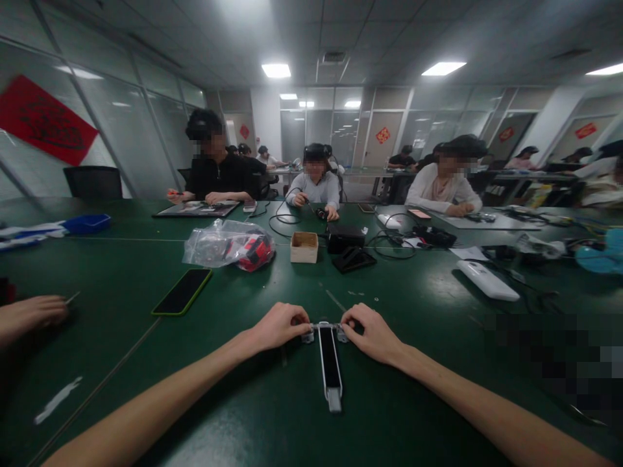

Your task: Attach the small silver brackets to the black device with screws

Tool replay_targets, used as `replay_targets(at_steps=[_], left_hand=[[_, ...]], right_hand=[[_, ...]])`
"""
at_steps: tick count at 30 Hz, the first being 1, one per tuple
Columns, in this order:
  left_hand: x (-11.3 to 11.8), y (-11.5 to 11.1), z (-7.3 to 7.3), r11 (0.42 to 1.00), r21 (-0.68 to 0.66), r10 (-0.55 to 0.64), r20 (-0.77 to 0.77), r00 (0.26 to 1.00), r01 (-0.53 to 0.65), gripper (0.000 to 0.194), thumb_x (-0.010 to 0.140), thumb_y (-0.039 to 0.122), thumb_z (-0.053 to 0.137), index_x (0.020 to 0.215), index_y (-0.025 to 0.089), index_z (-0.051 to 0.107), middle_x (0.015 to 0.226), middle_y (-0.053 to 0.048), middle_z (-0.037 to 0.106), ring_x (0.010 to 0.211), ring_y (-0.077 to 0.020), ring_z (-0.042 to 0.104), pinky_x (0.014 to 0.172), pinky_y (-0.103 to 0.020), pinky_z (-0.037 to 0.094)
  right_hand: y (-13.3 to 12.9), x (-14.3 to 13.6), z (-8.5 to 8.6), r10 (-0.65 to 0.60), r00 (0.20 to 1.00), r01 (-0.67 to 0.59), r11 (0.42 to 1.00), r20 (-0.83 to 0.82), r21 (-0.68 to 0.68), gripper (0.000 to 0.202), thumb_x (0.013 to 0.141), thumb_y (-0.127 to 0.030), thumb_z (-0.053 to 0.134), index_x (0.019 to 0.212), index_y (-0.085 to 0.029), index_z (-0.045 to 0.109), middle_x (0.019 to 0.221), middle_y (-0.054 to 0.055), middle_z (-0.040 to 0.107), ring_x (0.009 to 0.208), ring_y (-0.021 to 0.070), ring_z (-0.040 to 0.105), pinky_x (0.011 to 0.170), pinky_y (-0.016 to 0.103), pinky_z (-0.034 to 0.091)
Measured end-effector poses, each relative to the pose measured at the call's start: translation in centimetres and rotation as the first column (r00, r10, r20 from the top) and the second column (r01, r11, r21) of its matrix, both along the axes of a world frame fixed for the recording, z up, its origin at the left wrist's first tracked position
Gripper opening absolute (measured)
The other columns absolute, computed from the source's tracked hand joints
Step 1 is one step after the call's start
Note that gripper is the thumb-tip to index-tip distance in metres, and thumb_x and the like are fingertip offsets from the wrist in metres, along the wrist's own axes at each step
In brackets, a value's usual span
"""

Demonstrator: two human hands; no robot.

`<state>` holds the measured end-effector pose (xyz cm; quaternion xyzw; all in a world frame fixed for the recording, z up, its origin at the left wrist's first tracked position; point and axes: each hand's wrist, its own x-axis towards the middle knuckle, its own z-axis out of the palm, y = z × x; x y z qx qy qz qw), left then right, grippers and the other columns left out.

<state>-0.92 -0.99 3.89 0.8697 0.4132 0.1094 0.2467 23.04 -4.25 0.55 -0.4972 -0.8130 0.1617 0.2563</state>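
A long narrow device (329, 360) with a black face and a white rim lies on the green table, a silvery tab at its near end. At its far end, a small metal bracket sticks out on each side. My left hand (282, 322) pinches the left metal bracket (308, 336) between thumb and fingers. On the other side, the right metal bracket (342, 336) is pinched by my right hand (374, 332). My fingertips partly hide both brackets, and their exact shape cannot be made out.
A phone (183, 292) in a green case lies left, near a co-worker's hand (36, 318). Beyond are a plastic bag (228, 245) with red parts, a small open box (304, 248) and a black box (344, 239). A white device (487, 280) lies right. Several people sit opposite.
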Motion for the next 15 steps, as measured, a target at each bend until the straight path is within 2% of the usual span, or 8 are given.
replay_targets(at_steps=[5,15], left_hand=[[-0.18,0.08,0.11,0.999,-0.047,-0.002,-0.007,1.0,0.002,0.02,0.082,0.032,0.059,0.089,0.016,0.068,0.082,-0.001,0.069,0.074,-0.014,0.063,0.064,-0.019,0.042],[0.09,-0.18,0.32,0.999,0.03,-0.01,-0.059,0.998,0.011,0.016,0.08,0.029,0.061,0.088,0.017,0.069,0.079,-0.001,0.067,0.071,-0.014,0.06,0.062,-0.019,0.04]], right_hand=[[-0.15,-0.04,0.22,0.026,1.0,-0.026,1.0,-0.002,-0.013,0.013,0.084,-0.022,0.05,0.08,-0.017,0.062,0.077,0.004,0.058,0.072,0.0173,0.05,0.066,0.032,0.041],[0.06,0.15,-0.22,0.058,0.998,-0.059,0.998,-0.03,-0.005,0.013,0.086,-0.024,0.05,0.082,-0.018,0.061,0.077,0.003,0.058,0.072,0.0168,0.05,0.065,0.032,0.041]])
